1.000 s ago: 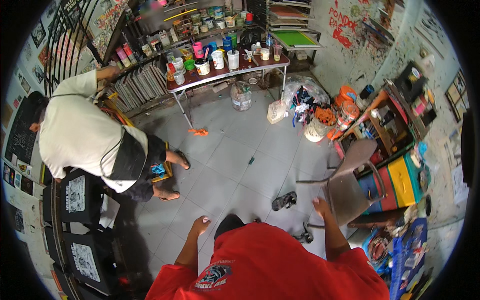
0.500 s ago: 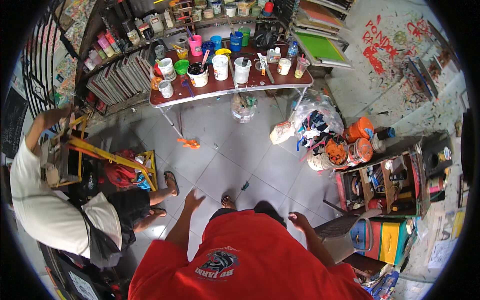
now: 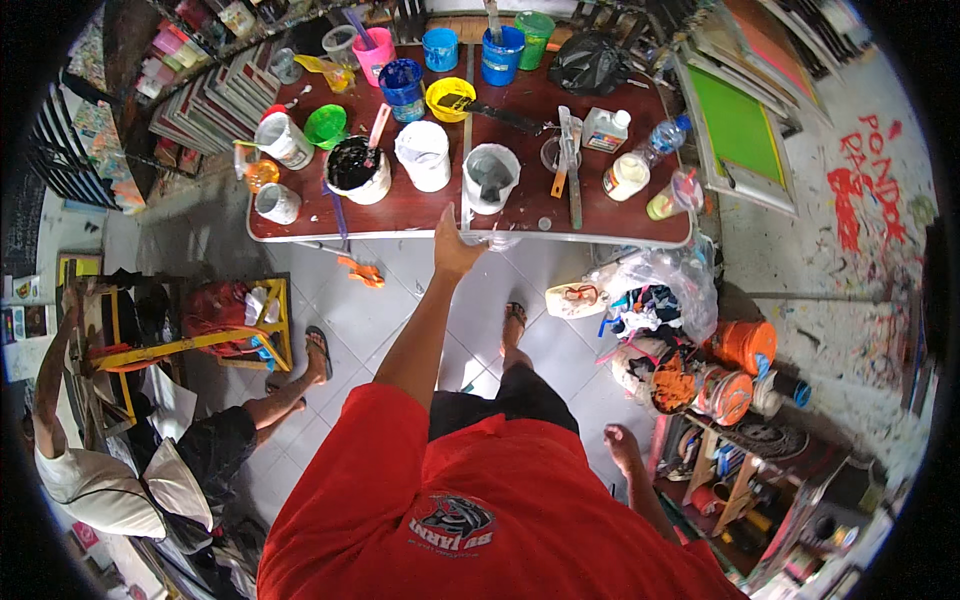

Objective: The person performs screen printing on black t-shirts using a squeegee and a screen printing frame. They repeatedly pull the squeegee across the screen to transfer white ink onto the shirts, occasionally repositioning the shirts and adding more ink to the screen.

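My left hand (image 3: 455, 247) reaches to the front edge of the maroon table (image 3: 560, 228), fingers apart and empty, below a white cup of grey paint (image 3: 489, 182) and a white pot (image 3: 430, 150). Left of these are a tub of black paint (image 3: 355, 175), a green bowl (image 3: 325, 127) and a yellow bowl (image 3: 447, 90). Spatulas (image 3: 575, 185) and white bottles (image 3: 603, 128) lie or stand on the right half. My right hand (image 3: 622, 448) hangs low beside my body, fingers curled; whether it holds anything is hidden.
A co-worker (image 3: 100, 480) in a white shirt stands left by a yellow frame (image 3: 150, 355). Right are bagged rags (image 3: 650, 310), orange buckets (image 3: 742, 348) and wooden shelving (image 3: 730, 480). An orange object (image 3: 365, 275) lies on the floor. Printing screens (image 3: 735, 125) lean at back right.
I have moved forward to the table, which now looms much closer. My left hand has risen to its front edge. The chair at right has left view, and the co-worker appears further down-left.
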A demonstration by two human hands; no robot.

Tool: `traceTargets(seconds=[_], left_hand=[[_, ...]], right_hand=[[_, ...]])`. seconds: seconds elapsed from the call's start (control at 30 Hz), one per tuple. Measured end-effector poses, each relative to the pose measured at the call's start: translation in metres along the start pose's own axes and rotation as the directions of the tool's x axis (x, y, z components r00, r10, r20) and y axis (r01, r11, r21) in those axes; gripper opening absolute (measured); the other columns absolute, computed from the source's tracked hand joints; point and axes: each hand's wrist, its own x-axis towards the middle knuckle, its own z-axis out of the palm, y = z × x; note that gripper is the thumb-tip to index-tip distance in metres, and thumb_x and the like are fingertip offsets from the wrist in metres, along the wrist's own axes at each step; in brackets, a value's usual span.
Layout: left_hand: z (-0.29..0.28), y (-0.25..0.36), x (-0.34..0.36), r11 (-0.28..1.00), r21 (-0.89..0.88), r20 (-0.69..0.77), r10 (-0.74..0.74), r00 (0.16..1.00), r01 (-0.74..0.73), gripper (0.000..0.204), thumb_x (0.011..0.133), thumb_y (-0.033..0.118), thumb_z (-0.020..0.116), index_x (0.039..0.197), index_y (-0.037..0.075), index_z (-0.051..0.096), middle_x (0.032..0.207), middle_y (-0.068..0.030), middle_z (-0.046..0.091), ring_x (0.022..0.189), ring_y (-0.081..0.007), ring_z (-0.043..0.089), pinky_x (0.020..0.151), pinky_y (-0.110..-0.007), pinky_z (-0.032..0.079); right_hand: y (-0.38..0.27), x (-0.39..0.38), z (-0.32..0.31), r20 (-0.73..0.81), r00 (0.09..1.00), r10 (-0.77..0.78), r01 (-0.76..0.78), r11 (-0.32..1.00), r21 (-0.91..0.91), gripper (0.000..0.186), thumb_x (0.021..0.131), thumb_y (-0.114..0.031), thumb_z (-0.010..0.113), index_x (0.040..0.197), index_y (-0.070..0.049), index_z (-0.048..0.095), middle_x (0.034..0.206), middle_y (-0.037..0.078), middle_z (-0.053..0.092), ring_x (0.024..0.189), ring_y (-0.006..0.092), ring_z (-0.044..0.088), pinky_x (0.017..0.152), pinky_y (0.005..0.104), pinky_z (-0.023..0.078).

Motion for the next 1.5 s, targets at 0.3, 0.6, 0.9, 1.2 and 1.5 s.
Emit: traceTargets(seconds=[0.3,0.6,0.9,1.2,1.5], left_hand=[[0.055,-0.013,0.074,0.999,0.015,-0.137,0.030,0.990,-0.029,0.087,0.055,0.032,0.090,0.127,0.006,0.049,0.118,-0.0146,0.059,0.114,-0.0342,0.049,0.095,-0.046,0.039],[0.022,0.021,0.011,0.983,-0.181,-0.272,-0.076,0.959,0.027,0.070,0.061,0.019,0.085,0.122,0.006,0.052,0.110,-0.0144,0.060,0.107,-0.0358,0.055,0.091,-0.046,0.044],[-0.117,0.116,-0.204,0.806,-0.586,-0.531,-0.308,0.789,-0.079,0.062,0.070,0.021,0.080,0.124,0.006,0.052,0.115,-0.0124,0.058,0.108,-0.0284,0.056,0.093,-0.041,0.046],[-0.217,0.126,-0.513,0.983,-0.183,-0.935,-0.176,0.308,0.005,0.083,0.060,0.025,0.089,0.129,0.006,0.047,0.125,-0.0146,0.054,0.121,-0.0349,0.049,0.103,-0.045,0.040],[-0.251,0.144,-0.741,0.908,0.079,-0.991,0.116,-0.066,0.411,0.103,0.055,0.019,0.094,0.137,0.006,0.033,0.129,-0.0174,0.056,0.122,-0.0372,0.053,0.103,-0.046,0.042]], right_hand=[[-0.172,0.069,-0.118,0.019,0.996,0.084,-0.086,0.980,0.177,0.031,0.098,-0.026,0.055,0.123,-0.007,0.057,0.110,0.006,0.066,0.097,0.0183,0.065,0.082,0.0319,0.049],[-0.420,0.060,-0.086,0.318,0.575,-0.754,0.812,0.480,-0.331,0.060,0.073,-0.027,0.083,0.122,-0.005,0.058,0.125,0.016,0.061,0.117,0.0340,0.057,0.098,0.0433,0.046],[-0.516,-0.116,0.070,0.587,-0.488,-0.646,0.870,-0.308,0.384,0.051,0.067,-0.027,0.079,0.109,-0.006,0.058,0.118,0.015,0.055,0.111,0.0311,0.056,0.096,0.0439,0.044],[-0.406,-0.333,0.165,0.386,-0.846,-0.367,0.428,-0.037,0.903,0.029,0.065,-0.010,0.071,0.087,-0.006,0.053,0.077,0.011,0.056,0.072,0.0312,0.059,0.064,0.0421,0.046],[-0.345,-0.519,0.268,0.235,-0.941,-0.244,0.093,0.480,0.872,0.051,0.089,-0.039,0.067,0.059,-0.005,0.044,0.052,0.003,0.043,0.046,0.0167,0.044,0.047,0.0308,0.036]])
